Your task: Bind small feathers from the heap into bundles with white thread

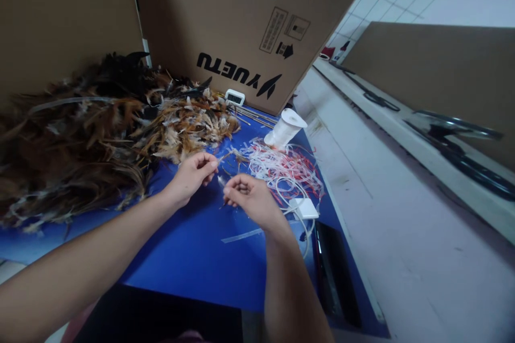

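Observation:
My left hand [195, 174] is closed in a pinch over the blue table, and a thin brownish feather [225, 156] sticks out past its fingertips. Just to the right, my right hand [249, 195] is also closed, thumb against fingers. By its fingertips shows a small whitish feather [221, 180], partly hidden and blurred. The two hands are close together but apart. Left of them lies a big heap of brown, black and cream feathers [181, 128]. Beyond the right hand sits a tangle of white and red strips [277, 163].
A white spool [285, 127] stands behind the strips. A white charger [304, 208] with a cable and a dark glossy object [336, 273] lie along the right edge. A small digital display [235, 97] and thin sticks [255, 116] are before a large cardboard box [241, 16].

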The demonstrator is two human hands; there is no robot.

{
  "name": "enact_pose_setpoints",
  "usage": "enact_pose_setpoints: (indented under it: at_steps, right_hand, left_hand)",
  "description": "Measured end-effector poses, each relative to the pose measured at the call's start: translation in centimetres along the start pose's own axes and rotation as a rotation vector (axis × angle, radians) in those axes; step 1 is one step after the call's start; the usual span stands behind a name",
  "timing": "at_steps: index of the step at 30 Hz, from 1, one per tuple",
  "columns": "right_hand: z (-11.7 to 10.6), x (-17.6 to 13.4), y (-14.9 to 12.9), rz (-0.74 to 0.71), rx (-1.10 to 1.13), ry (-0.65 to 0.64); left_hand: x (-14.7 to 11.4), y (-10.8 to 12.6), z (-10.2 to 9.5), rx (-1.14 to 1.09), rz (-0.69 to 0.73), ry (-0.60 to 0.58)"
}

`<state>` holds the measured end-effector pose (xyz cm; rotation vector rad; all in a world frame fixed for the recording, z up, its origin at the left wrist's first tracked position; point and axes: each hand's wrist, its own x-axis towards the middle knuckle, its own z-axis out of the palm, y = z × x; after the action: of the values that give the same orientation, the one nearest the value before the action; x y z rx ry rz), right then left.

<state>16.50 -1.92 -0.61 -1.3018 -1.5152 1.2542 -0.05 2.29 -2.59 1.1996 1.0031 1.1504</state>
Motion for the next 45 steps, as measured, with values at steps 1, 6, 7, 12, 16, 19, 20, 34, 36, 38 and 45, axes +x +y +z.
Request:
enact_pose_setpoints:
  at_steps: [1,6,7,12,16,19,20,34,36,38,45]
  right_hand:
    - [-0.1,0.0,0.2,-0.022,-0.076,0.009]
    - [-0.5,0.3,0.3,-0.042,-0.059,0.199]
    - [-0.5,0.3,0.1,-0.040,-0.007,0.217]
    - [-0.3,0.3,-0.3,-0.054,0.058,0.219]
    - [-0.1,0.3,0.0,-0.050,0.010,0.186]
    - [-0.1,0.3,0.2,-0.035,0.019,0.184]
    - [-0.1,0.3,0.2,-0.023,0.024,0.180]
    - [-0.2,0.3,-0.3,-0.019,0.169,0.285]
    - [-0.2,0.3,-0.6,-0.002,0.266,0.292]
    - [-0.1,0.3,-0.8,0.013,0.332,0.282]
    - [0.1,0.1,-1.1,-0.018,0.341,0.238]
  left_hand:
    - [0.0,0.1,0.0,0.057,0.047,-0.005]
    - [-0.3,0.6,-0.2,0.454,0.373,-0.041]
    - [-0.4,0.7,-0.2,0.525,0.449,-0.044]
    - [-0.5,0.4,-0.1,0.731,0.696,-0.105]
    - [-0.6,-0.1,-0.2,0.819,0.782,-0.158]
    - [-0.7,-0.3,-0.3,0.875,0.843,-0.184]
    - [-0.7,-0.4,-0.4,0.893,0.865,-0.187]
    - [-0.9,0.7,-0.2,0.682,0.688,0.150]
    - [-0.9,0.6,-0.1,0.588,0.546,0.122]
    - [-1.1,0.4,0.1,0.481,0.395,0.043]
    - [-1.8,0.4,1.0,0.198,0.087,-0.243]
